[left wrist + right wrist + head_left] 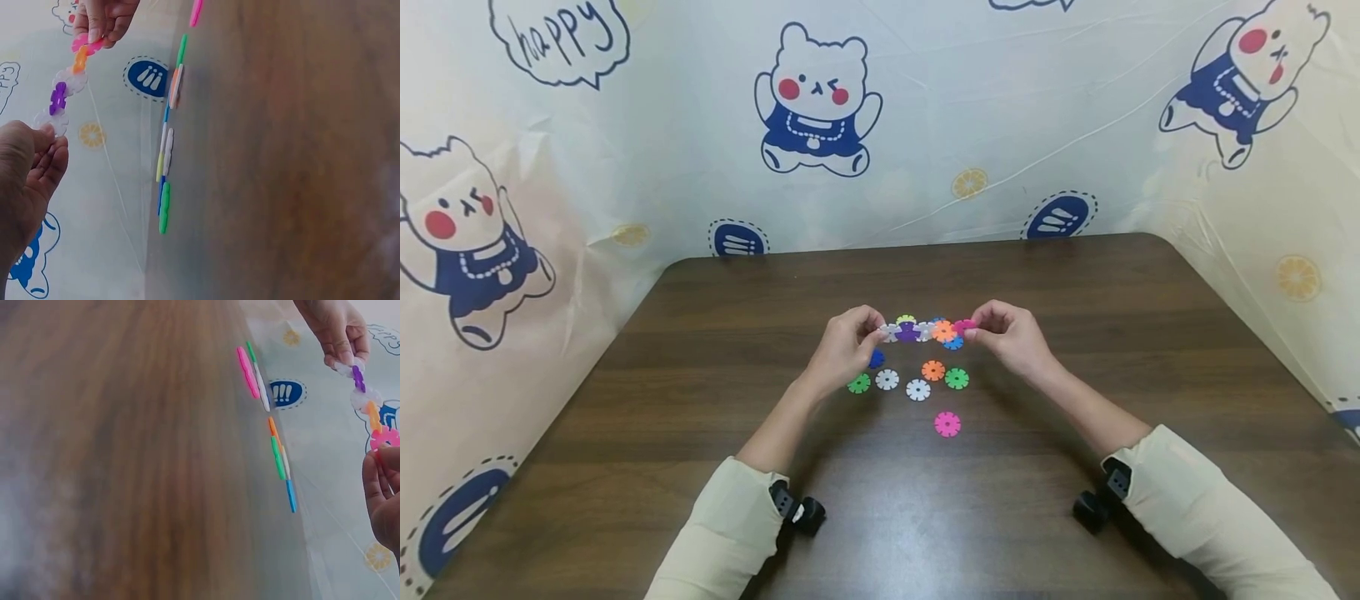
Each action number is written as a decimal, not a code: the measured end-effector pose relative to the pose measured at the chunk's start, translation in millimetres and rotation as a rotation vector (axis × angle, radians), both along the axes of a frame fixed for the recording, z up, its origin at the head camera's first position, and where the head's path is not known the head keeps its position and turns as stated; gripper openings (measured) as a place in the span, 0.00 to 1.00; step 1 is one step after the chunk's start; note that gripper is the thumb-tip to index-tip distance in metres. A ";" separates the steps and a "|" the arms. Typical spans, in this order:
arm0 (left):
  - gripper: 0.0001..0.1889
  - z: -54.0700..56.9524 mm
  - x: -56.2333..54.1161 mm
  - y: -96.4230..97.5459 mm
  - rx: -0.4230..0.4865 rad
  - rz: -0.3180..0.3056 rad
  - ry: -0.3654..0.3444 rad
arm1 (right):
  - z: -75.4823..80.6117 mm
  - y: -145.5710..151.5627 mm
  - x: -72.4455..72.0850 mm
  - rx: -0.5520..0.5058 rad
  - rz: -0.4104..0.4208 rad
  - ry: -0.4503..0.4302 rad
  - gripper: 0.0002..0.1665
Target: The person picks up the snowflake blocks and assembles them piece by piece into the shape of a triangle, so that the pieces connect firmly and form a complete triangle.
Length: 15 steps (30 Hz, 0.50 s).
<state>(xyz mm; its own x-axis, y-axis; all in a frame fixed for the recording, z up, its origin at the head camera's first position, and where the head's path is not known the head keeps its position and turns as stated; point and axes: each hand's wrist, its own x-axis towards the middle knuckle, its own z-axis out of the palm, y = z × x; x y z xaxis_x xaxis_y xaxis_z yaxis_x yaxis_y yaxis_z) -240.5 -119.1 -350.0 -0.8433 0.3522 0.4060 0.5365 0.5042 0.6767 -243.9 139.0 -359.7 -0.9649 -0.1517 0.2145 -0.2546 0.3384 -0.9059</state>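
Note:
A short chain of notched plastic snowflake discs is held up between both hands above the table. From left to right it runs white disc (57, 123), purple disc (907, 332), white disc (70, 82), orange disc (943, 332), pink disc (385, 438). My left hand (847, 346) pinches the white end disc between thumb and fingers. At the other end, my right hand (1011, 337) pinches the pink disc. Neighbouring discs are interlocked at their slots, set at angles to each other.
Loose discs lie on the brown table (880, 517) below the chain: green discs (957, 378), white discs (917, 390), an orange disc (933, 371), a blue disc (877, 358) and, nearest me, a pink disc (947, 424). A printed curtain (925, 100) hangs behind the table.

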 end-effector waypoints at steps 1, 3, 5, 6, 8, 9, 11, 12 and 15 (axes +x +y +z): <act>0.02 -0.1 0.0 -0.1 0.002 0.003 0.003 | -0.6 -0.4 -0.6 -0.001 -0.001 -0.001 0.10; 0.02 -0.4 -0.1 -0.1 0.001 0.015 0.004 | -1.2 -1.2 -1.0 -0.011 0.005 -0.005 0.10; 0.03 -0.7 -0.3 0.1 -0.006 0.025 0.003 | -1.5 -1.6 -1.6 -0.020 0.005 -0.010 0.11; 0.03 -0.8 -0.4 0.1 -0.011 0.031 0.006 | -1.4 -1.9 -1.8 -0.023 0.006 -0.011 0.11; 0.03 -1.2 -1.1 0.6 -0.018 0.041 0.011 | -1.4 -2.5 -2.1 -0.031 0.005 -0.012 0.11; 0.03 -1.5 -1.4 0.9 -0.019 0.044 0.016 | -1.5 -3.0 -2.6 -0.033 0.000 -0.012 0.11; 0.03 -2.1 -1.7 1.8 -0.020 0.046 0.031 | -1.5 -4.2 -2.8 -0.044 -0.006 -0.003 0.10; 0.03 -2.4 -1.9 2.6 -0.022 0.035 0.040 | -1.7 -5.3 -2.9 -0.047 0.001 0.001 0.10; 0.02 -1.3 -1.1 4.5 -0.018 0.013 0.075 | -2.4 -8.6 -3.5 -0.052 0.034 0.016 0.10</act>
